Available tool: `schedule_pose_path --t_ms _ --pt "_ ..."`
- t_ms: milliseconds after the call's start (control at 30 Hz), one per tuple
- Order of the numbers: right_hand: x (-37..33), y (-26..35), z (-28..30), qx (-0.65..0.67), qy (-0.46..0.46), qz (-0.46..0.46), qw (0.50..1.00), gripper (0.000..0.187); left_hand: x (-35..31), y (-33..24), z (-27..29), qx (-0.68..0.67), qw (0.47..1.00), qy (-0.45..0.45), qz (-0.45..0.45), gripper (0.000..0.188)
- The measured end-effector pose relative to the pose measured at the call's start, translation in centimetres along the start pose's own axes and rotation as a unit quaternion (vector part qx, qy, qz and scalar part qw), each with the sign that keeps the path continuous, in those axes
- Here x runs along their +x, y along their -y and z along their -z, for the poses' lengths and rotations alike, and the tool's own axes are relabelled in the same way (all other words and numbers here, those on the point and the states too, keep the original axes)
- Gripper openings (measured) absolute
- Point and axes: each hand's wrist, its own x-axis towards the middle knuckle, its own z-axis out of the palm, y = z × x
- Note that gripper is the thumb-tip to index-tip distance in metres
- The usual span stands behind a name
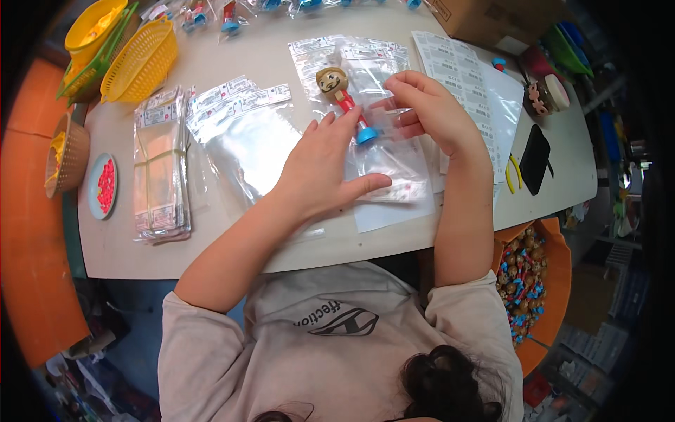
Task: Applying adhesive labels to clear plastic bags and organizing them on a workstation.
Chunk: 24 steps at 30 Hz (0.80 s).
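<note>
A small toy figure [344,100] with a tan bearded head, red stem and blue round base lies slantwise on a clear plastic bag [404,165]. My left hand [316,162] rests flat with its fingers spread and thumb out. Its fingertips reach the figure's red stem, and its palm covers part of the bags beneath. To the figure's right hovers my right hand [429,109], fingers bent and apart, close to the bag's clear film. Whether its fingertips touch the film is hard to see. More clear bags [246,133] with printed tops lie fanned out left of my left hand.
A banded bag stack [160,169], a dish of red pieces [104,186] and yellow baskets [140,60] stand left. Label sheets [457,84], yellow-handled pliers [514,174], a black phone-like object [536,160] and a cardboard box [492,21] lie right. An orange bin [555,281] holds several figures.
</note>
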Motion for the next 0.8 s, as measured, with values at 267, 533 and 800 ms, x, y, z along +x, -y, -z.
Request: schedule_pose_path --t_ms 267,533,800 --pt "1.2 -1.2 0.4 -0.085 0.161 0.053 0.982 0.029 0.3 0.6 -1.4 -0.103 0.992 -0.059 0.035 0.099" --pt "1.3 -2.4 -0.9 -0.112 0.234 0.182 0.949 0.043 0.2 0.4 -0.7 -0.164 0.980 -0.080 0.082 0.081" --pt "1.0 -2.3 0.6 -0.356 -0.216 0.113 0.902 0.040 0.6 0.2 -0.9 -0.181 0.971 -0.093 0.127 0.046"
